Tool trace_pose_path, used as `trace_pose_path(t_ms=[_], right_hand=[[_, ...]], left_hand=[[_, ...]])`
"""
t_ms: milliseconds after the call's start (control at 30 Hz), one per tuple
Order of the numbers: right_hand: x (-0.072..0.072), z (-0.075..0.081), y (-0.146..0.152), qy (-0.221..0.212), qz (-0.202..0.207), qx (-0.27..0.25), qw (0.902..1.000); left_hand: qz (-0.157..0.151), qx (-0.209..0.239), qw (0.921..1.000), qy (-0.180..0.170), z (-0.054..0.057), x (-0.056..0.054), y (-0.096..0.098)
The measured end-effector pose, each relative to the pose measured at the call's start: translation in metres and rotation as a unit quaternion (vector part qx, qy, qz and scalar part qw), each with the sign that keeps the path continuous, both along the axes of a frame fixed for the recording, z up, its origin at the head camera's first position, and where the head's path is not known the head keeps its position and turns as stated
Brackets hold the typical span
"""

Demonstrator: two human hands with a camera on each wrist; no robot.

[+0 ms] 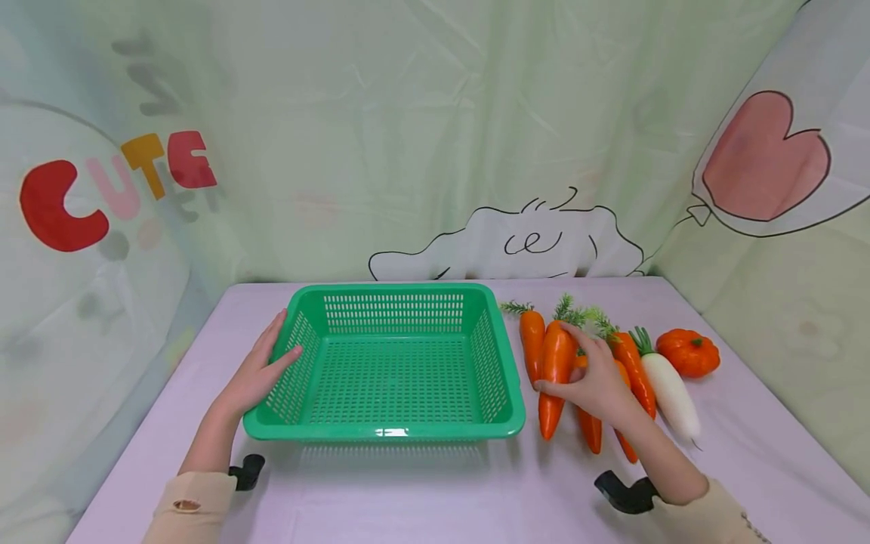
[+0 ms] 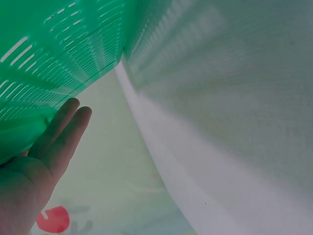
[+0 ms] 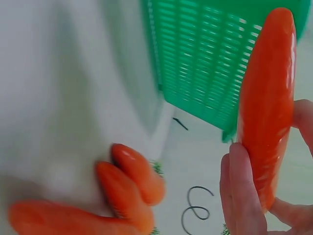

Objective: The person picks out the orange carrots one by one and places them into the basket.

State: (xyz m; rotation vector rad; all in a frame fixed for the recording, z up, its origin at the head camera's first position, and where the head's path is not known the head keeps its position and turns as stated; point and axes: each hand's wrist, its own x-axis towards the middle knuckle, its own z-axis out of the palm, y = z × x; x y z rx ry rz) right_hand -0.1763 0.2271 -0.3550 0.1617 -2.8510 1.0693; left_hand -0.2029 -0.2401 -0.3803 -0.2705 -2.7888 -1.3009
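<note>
A green plastic basket (image 1: 390, 432) with slotted walls stands on the table. My left hand (image 1: 254, 374) holds its left rim, thumb over the inner side; in the left wrist view two fingers (image 2: 68, 139) extend along the outside wall. Just right of the basket, my right hand (image 1: 594, 381) grips an orange carrot (image 1: 557, 351) between thumb and fingers. In the right wrist view that carrot (image 3: 268, 107) is raised above the table. Around this hand lie several more carrots (image 1: 532, 340) with green leafy tops, some partly hidden by it.
To the right of the carrots lie a white radish (image 1: 669, 393) with a green top and a small orange pumpkin (image 1: 688, 353). A pale cloth covers the table (image 1: 381, 499). Printed curtains (image 1: 353, 151) hang behind it and at both sides.
</note>
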Motion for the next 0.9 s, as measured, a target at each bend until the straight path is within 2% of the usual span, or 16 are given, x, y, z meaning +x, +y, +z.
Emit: trace_pose_path(t_ms=[233, 533, 900], right_hand=[[-0.002, 0.016, -0.002, 0.009, 0.01, -0.006, 0.9999], [-0.004, 0.025, -0.006, 0.026, 0.015, -0.005, 0.9995], [-0.008, 0.035, -0.016, 0.034, 0.033, -0.029, 0.9984]], left_hand=[[0.0, -0.001, 1.0, 0.0, 0.001, -0.001, 0.001], [0.003, -0.002, 1.0, -0.001, 0.001, 0.0, 0.001], [0.003, -0.004, 1.0, 0.002, -0.001, 0.0, 0.0]])
